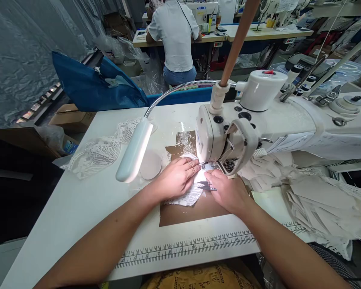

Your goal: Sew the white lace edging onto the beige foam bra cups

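Note:
My left hand (179,177) lies flat on a small white lace piece (188,198), fingers stretched towards the needle area of the white sewing machine (212,132). Thread snips (207,186) are held in my right hand (228,190), their blades pointing left over the fabric. The fingertips of that hand are close to the presser foot, beside the lace. Under the fabric, brown sheet material (180,214) is fixed to the white table (114,237). The needle itself is too small to make out.
A lamp (135,150) on a bent metal neck hangs left of my hands. More lace (96,154) lies on the left, stacked fabric pieces (321,200) on the right. A printed ruler (186,251) runs along the front edge. Another person (176,36) sits ahead.

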`<action>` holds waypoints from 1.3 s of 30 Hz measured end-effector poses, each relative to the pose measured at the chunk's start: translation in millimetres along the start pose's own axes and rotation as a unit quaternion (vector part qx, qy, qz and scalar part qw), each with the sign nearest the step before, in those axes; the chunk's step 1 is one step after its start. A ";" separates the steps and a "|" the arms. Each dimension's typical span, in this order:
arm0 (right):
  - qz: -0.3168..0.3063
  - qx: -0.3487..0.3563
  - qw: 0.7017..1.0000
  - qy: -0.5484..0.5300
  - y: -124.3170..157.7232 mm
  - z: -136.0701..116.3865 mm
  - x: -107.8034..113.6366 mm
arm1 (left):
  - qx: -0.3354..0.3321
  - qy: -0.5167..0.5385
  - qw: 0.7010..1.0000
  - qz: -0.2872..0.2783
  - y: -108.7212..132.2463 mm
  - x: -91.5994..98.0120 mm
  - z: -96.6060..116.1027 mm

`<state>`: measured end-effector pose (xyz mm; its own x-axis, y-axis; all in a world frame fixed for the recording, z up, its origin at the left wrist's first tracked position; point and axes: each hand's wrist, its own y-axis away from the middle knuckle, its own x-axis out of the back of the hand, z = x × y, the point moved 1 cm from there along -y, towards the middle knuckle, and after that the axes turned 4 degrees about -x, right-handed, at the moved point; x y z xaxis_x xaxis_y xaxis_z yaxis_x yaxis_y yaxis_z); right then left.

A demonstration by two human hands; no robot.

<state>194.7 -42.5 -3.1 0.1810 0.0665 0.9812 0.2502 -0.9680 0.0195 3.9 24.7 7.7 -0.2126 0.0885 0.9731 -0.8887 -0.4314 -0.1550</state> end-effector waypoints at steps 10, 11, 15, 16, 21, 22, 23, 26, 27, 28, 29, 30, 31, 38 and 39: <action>-0.018 -0.015 0.999 0.029 -1.8 -4.6 -2.5 | 0.010 -0.011 1.000 0.014 0.5 -2.8 -7.7; -0.017 -0.014 0.999 0.027 -1.8 -4.5 -2.6 | 0.014 -0.014 1.000 0.014 1.0 -3.3 -7.8; -0.009 -0.010 1.000 0.017 -0.7 -3.4 -2.9 | 0.036 -0.018 0.999 0.021 4.8 -5.6 -7.0; -0.010 -0.012 1.000 0.015 -0.5 -3.2 -2.7 | 0.041 -0.018 0.999 0.024 5.9 -6.2 -6.7; 0.004 -0.011 1.000 -0.010 -0.6 -4.9 1.3 | 0.050 -0.010 0.997 0.052 10.2 -10.0 -6.1; 0.012 -0.011 1.000 -0.020 -0.5 -5.4 2.5 | 0.054 -0.009 0.997 0.060 11.0 -10.6 -4.8; 0.019 -0.013 0.999 -0.031 -0.4 -5.7 3.6 | 0.059 -0.007 0.996 0.067 12.1 -11.1 -2.4; 0.033 -0.017 0.997 -0.072 0.7 -5.6 5.9 | 0.079 0.002 0.995 0.059 18.5 -10.7 14.5; 0.037 -0.011 0.995 -0.093 1.2 -5.5 6.3 | 0.086 0.010 0.995 0.049 22.2 -9.6 23.3; 0.038 -0.001 0.992 -0.118 1.8 -5.4 6.6 | 0.090 0.020 0.995 0.041 26.7 -8.0 33.2; 0.038 0.011 0.989 -0.145 2.4 -5.4 6.7 | 0.092 0.033 0.995 0.035 31.7 -5.6 43.7; 0.038 0.022 0.984 -0.172 2.9 -5.5 6.6 | 0.090 0.050 0.994 0.031 37.1 -2.4 54.0; 0.036 0.030 0.979 -0.197 3.4 -5.7 6.4 | 0.084 0.071 0.993 0.031 42.5 1.6 63.4; 0.029 0.019 0.964 -0.263 3.2 -6.2 4.9 | 0.140 0.226 0.958 0.109 77.9 33.1 77.6; 0.030 0.017 0.964 -0.266 3.2 -6.1 5.4 | 0.165 0.237 0.950 0.121 83.3 35.8 73.7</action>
<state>190.7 -46.7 3.4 0.6549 0.1342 0.7437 0.2532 -0.9662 -0.0486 -47.7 -74.3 42.2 -0.6225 0.3116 0.7179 -0.6320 -0.7412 -0.2263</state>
